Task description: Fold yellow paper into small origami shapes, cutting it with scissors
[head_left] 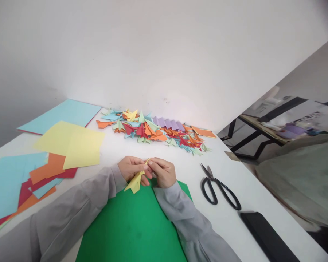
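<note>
Currently both hands close on one folded yellow paper (136, 182), just beyond the far edge of the green sheet (131, 225) at fingertip level, tail overlapping that edge in the head view. Clock is read from the head view, 12 pointing away from the person. Paper's long axis runs roughly 1 to 7: narrow tip at 1, flared tail at 7. Grip is on the narrow end, not the middle. Left hand (131, 168) comes in from 9, thumb and fingers closed on the paper below the tip; right hand (165, 173) comes in from 3, thumb and finger pinched together at the tip. Fingertips of the two hands sit right beside each other, maybe touching; overlap hides the exact contact. Net: bulk of the paper lies at 7 from the pinch, left hand is nearer to the tail, right hand is nearer to the tip. Tail looks free, no finger on its flared end. Whether it touches the green sheet, cannot tell. Around the grip: pile of small folded papers (153, 135) at 12 to 1, flat yellow sheet (83, 143) at 9 to 10, black-handled scissors (212, 178) at 3 to 4, lying on the white table (186, 167), well apart from the right hand.
</note>
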